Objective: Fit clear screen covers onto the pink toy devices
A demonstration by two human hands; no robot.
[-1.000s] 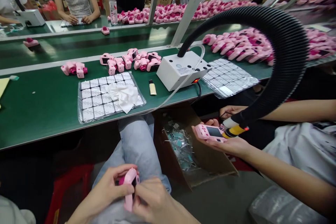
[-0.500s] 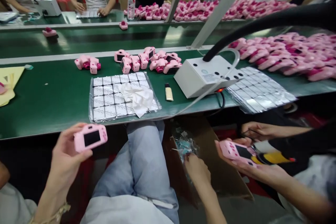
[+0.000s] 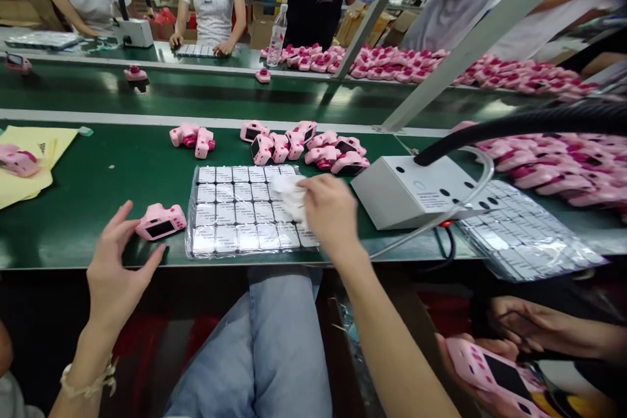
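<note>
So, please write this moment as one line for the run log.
left hand: open, beside pink toy camera on green table | right hand: on white cloth over sheet of white squares

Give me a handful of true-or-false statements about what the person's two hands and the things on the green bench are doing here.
1. The left hand grips the small pink plastic toy camera. False: its fingers are spread open beside the camera, which lies on the green bench.
2. The right hand is on the crumpled white cloth. True.
3. The cloth lies on the clear plastic tray of white squares. True.
4. The white box with a black hose stands left of that tray. False: it stands to the right.
5. A cluster of pink cameras lies behind the tray. True.
</note>
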